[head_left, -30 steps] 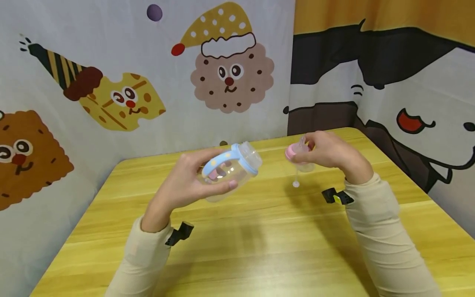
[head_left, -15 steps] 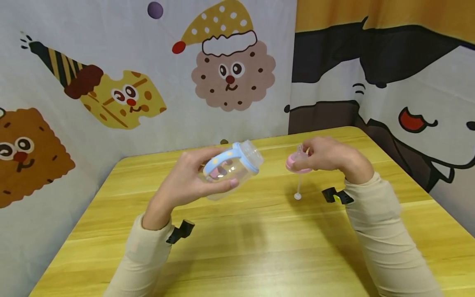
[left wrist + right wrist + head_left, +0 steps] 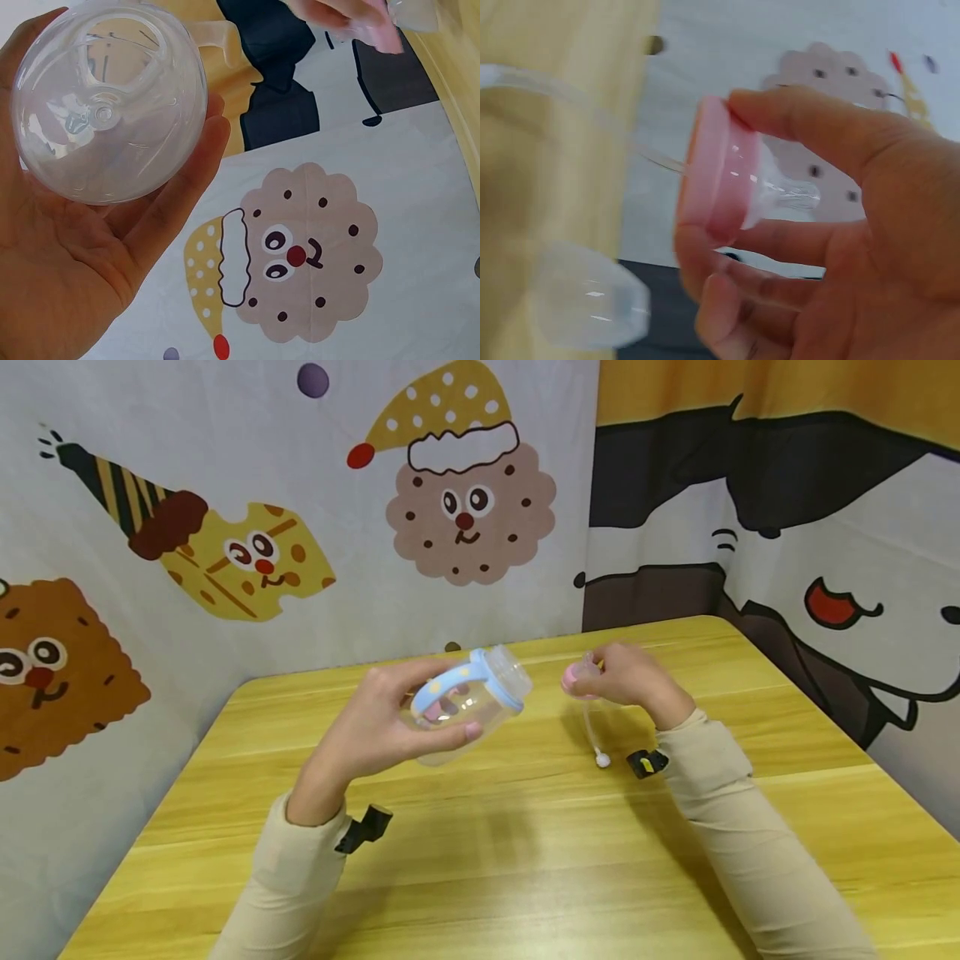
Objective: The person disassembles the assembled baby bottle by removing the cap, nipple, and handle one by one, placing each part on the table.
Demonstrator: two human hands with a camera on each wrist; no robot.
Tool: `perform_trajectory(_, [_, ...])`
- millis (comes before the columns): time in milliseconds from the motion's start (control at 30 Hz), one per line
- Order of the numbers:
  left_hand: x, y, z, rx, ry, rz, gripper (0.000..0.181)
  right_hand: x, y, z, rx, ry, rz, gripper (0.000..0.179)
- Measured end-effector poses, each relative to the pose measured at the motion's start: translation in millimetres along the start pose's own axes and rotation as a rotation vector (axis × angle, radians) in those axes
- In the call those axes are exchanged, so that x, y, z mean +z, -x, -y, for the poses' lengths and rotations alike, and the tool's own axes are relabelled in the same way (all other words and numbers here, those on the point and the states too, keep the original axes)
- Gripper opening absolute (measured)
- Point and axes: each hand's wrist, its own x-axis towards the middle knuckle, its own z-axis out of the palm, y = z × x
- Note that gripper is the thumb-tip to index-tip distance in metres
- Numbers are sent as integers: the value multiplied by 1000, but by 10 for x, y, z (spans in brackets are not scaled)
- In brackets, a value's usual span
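Note:
My left hand (image 3: 360, 739) grips a clear baby bottle (image 3: 480, 727) with a blue handle (image 3: 450, 683) and collar. The bottle is tilted above the table, its uncovered neck (image 3: 508, 670) pointing up and to the right. In the left wrist view the bottle's round base (image 3: 105, 112) faces the camera, with fingers wrapped behind it. To the right, my right hand (image 3: 633, 677) pinches a pink ring (image 3: 716, 172) by its rim, a clear nipple (image 3: 795, 195) set in it. From the ring trails a thin straw (image 3: 590, 727) with a small white weight (image 3: 602, 760) on its end.
A translucent cap (image 3: 592, 300) stands on the wooden table (image 3: 450, 860); in the head view the right hand covers it. Curtains with cartoon prints (image 3: 472, 518) hang along the table's back and sides.
My right hand has dipped slightly, then moved left toward the bottle with the pink ring. The straw hangs lower and now slants right. My left hand and the bottle have stayed nearly still.

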Motion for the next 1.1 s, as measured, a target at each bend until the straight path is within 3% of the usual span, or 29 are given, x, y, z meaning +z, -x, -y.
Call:
perform_trajectory(267, [-24,-33,-34,21,-26,-10,50,332,-225,-94,-42,37,-88,49])
perform_trajectory(500, [-44,-50,-90,23,-37,-15,49,497,-286,-158,-43,1,-91,54])
perform_trajectory(733, [-54,-34,-94,22,-35,-14,50,558,-317,-196,-74,15,-108,55])
perform_trajectory(900, [-44,-2,-85,13,-32,-17,51,601,-322,-200,-53,37,-80,65])
perform_trajectory(1100, [-23,36,-81,-8,-1,-26,51,469,-224,-96,-22,28,-61,71])
